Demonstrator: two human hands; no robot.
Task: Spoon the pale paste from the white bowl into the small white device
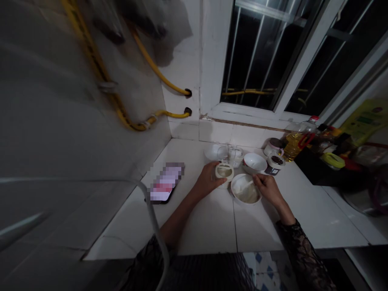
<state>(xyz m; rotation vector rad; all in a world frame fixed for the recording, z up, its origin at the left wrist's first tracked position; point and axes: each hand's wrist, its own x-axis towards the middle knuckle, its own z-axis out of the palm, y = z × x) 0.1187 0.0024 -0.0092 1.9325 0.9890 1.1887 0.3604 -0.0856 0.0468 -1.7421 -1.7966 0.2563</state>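
Observation:
My left hand (208, 180) is wrapped round a small pale jar (224, 171), whose round top faces up at me. Just right of it sits a white bowl (246, 198) with a pale substance inside. My right hand (268, 188) pinches the handle of a white spoon (247, 185), its other end down in that bowl. Behind stands a second white bowl (255, 162) with something white in it. What the pale substance is, I cannot make out.
A lit phone (166, 184) lies on the left of the tiled counter (206, 226). Clear glass containers (216, 152) stand at the back. To the right are lidded jars (275, 163), an oil bottle (294, 143) and a black box (315, 167). A grey cable (154, 218) crosses the near left.

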